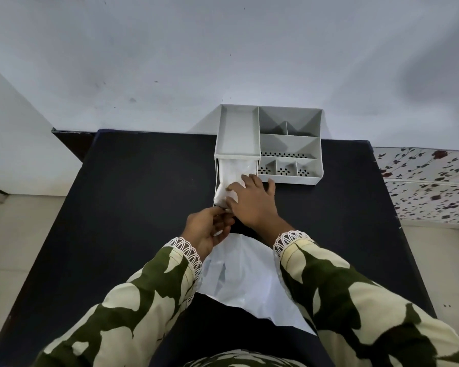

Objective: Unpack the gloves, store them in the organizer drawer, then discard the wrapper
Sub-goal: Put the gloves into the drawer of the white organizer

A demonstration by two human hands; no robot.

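Gloves already in the pulled-out drawer of the grey organizer, white bundle filling most of it. Right hand flat on top, fingers spread and extended, nothing gripped, just pressing; fingertips on the near end of the bundle, probably to squash it below the drawer rim so the drawer can slide shut under the top tray. Left hand just below those fingertips, at the drawer's front edge, fingers curled in a pinch on something small there: drawer lip or pull, or a bit of glove, cannot tell which. Likely bracing or readying the push. Wrapper lying flat on the dark table, behind both hands between the two sleeves, touching neither set of fingers; parked close for pickup later. Judgement: storing step nearly done, drawer still open, discard step not started. Risk: glove edge catching at the drawer mouth when closing.
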